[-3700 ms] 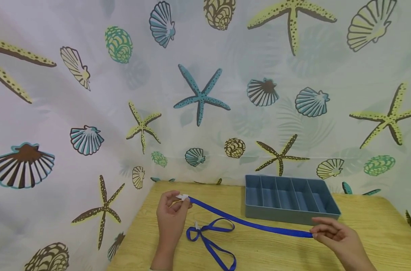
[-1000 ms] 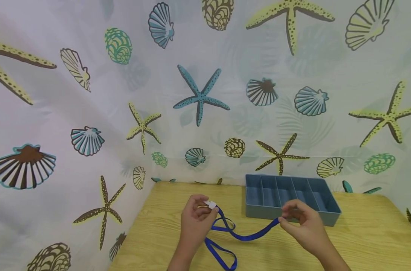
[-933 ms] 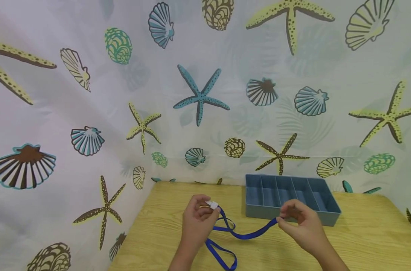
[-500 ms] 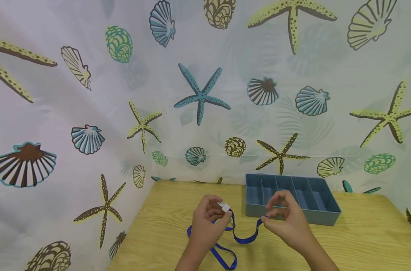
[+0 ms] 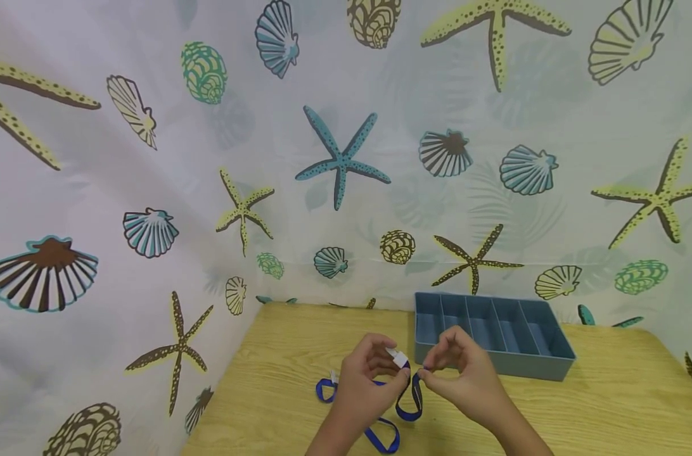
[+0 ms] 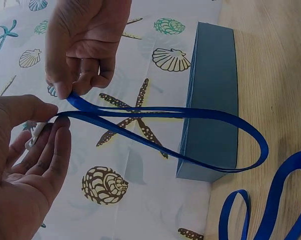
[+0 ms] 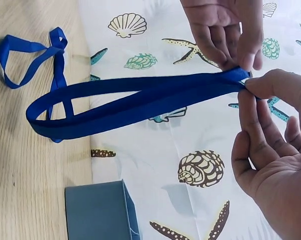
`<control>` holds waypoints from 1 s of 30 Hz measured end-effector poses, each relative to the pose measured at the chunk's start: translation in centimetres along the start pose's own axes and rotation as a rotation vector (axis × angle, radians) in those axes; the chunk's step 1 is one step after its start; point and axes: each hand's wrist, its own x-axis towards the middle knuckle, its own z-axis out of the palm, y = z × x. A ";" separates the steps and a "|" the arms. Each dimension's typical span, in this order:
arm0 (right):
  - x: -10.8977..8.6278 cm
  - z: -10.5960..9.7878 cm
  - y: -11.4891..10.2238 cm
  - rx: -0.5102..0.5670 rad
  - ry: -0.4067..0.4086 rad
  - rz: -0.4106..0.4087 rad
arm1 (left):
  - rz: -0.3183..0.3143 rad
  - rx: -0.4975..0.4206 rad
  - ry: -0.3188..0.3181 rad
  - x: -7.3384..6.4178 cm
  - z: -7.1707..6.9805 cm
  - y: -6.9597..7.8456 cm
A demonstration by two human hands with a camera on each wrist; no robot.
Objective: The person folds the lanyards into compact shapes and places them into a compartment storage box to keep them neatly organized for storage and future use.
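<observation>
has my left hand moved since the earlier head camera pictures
Yes, to the right: in the head view, the left hand is now closer to the blue-gray divided tray.

Soft light, faint shadows, left wrist view dimmer than right

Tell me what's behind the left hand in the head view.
A second blue strap on the table: a small loop shows left of the left hand, part of another loop right of the forearm. What lies between is mostly covered.
</observation>
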 end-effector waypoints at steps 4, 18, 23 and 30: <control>0.0 0.4 0.2 0.022 -0.002 -0.029 | 0.023 0.009 -0.036 -0.1 0.2 0.0; -0.3 0.8 0.2 0.064 0.004 -0.030 | 0.059 0.073 -0.054 -0.1 0.5 0.0; -0.3 0.9 0.2 0.083 0.022 -0.077 | 0.064 0.077 -0.059 -0.1 0.4 0.1; -0.5 0.9 0.3 0.079 0.049 -0.105 | 0.062 0.080 -0.051 0.0 0.4 0.2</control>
